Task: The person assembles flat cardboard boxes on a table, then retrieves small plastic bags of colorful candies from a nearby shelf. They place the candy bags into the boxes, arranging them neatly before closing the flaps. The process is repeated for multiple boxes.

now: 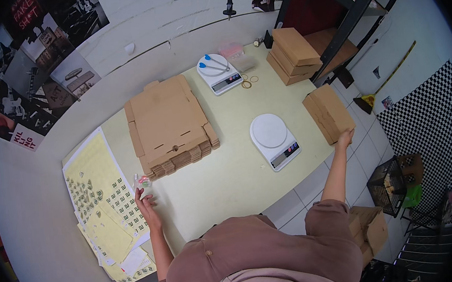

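At the table's right edge, my right hand (pixel 345 138) grips the near end of a closed brown cardboard box (pixel 334 107). Its thumb and fingers are partly hidden against the corner. My left hand (pixel 147 206) is held over the left part of the table with nothing in it, fingers apart. Just beyond those fingertips lies a small clear packet (pixel 144 182) with pink and green contents. To that hand's left are yellow sticker sheets (pixel 111 231) with dark printed marks. A tall stack of flat cardboard box blanks (pixel 167 118) lies ahead of it.
A white kitchen scale (pixel 269 131) sits mid-table; another scale (pixel 213 67) behind it carries blue-ended tongs (pixel 215 66). Rubber bands (pixel 247 83) lie beside that one. Stacked closed boxes (pixel 293 56) fill the back right corner by a dark shelf frame (pixel 354 17). A black basket (pixel 387 185) stands on the floor.
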Available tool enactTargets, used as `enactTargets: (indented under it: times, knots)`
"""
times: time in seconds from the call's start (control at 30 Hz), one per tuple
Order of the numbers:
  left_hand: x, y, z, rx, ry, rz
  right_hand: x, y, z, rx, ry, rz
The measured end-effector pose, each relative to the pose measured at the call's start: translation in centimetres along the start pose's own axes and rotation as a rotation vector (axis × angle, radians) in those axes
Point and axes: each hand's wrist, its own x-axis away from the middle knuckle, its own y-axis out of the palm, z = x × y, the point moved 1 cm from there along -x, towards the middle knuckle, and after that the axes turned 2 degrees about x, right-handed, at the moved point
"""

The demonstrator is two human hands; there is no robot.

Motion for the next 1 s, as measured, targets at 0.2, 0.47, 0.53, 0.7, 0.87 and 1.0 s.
enactTargets:
  times: [0.2, 0.47, 0.53, 0.7, 0.87, 1.0]
  knots:
    - [0.0, 0.1, -0.2, 0.011, -0.034, -0.017, 0.3, 0.2, -0.3, 0.052, 0.039, 0.028]
    - [-2.1, -0.2, 0.6, -0.011, -0.038, 0.010, 6.7, 0.9, -5.7, 0.266, -0.322, 0.443]
    - [-3.9, 0.3, 1.1, -0.017, -0.014, 0.017, 9.9, 3.3, -5.9, 0.158, -0.679, 0.328]
    - [-8.6, 1.9, 2.7, -0.056, -0.065, 0.008, 28.1, 11.8, -9.8, -0.101, -0.772, -0.646]
    - [-13.5, 3.8, 0.9, -0.263, 0.034, -0.048, 36.5, 17.8, -10.0, 0.050, -0.795, -0.994]
    - [-15.2, 3.5, -1.8, -0.167, 0.073, -0.053, 38.4, 20.0, -9.3, 0.153, -0.789, -1.002]
